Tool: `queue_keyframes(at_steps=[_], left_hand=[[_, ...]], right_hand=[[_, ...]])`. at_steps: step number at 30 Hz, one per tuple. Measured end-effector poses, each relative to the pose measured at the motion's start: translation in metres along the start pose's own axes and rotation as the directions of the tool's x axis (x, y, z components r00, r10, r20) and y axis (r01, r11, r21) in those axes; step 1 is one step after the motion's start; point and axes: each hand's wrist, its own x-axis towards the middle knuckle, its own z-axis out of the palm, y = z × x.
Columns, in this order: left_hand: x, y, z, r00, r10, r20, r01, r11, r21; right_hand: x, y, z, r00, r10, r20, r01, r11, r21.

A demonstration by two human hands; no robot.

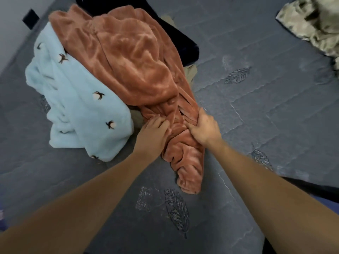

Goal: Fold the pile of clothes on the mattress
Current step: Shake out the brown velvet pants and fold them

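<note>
A rust-orange plush garment (132,61) lies on top of the pile and trails down toward me in a bunched strip. My right hand (203,128) grips that bunched strip from the right, fingers curled round the fabric. My left hand (152,132) lies on the strip from the left, with its fingertips dug into the folds. Under and left of the orange piece sits a light blue fleece (78,107) with small dark embroidered motifs. A dark navy garment (183,44) and a bit of beige cloth (191,72) show behind the pile.
The grey quilted mattress (266,110) with leaf patterns spreads to the right and toward me. A camouflage-patterned garment (315,24) lies at the far right corner. A wall with a dark socket (30,17) stands at the upper left.
</note>
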Motion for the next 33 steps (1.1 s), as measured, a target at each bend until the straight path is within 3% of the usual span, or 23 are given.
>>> queue_keyframes(at_steps=[5,13,21,25,28,33], left_hand=[[-0.032,0.053,0.008,0.996,-0.013,0.091,0.017,0.999,-0.049],[-0.099,0.143,0.032,0.965,0.1,0.241,-0.075,0.991,-0.111],[-0.097,0.169,0.01,0.986,-0.002,0.168,0.0,1.0,0.014],[-0.084,0.172,0.002,0.974,0.172,0.148,-0.184,0.98,0.071],[-0.071,0.179,0.003,0.937,0.27,0.222,-0.291,0.954,0.067],[-0.049,0.151,0.006,0.962,-0.02,0.273,-0.046,0.971,0.234]], right_hand=[[-0.042,0.049,-0.044,0.999,0.009,0.035,-0.012,0.997,0.074],[-0.13,0.166,-0.079,0.976,0.183,0.114,-0.176,0.982,-0.074],[-0.147,0.182,-0.083,0.975,0.16,0.153,-0.166,0.986,0.028],[-0.138,0.185,-0.086,0.964,0.21,0.166,-0.225,0.971,0.082],[-0.131,0.189,-0.089,0.963,0.193,0.186,-0.217,0.969,0.12],[-0.113,0.18,-0.083,0.982,0.049,0.181,-0.068,0.992,0.102]])
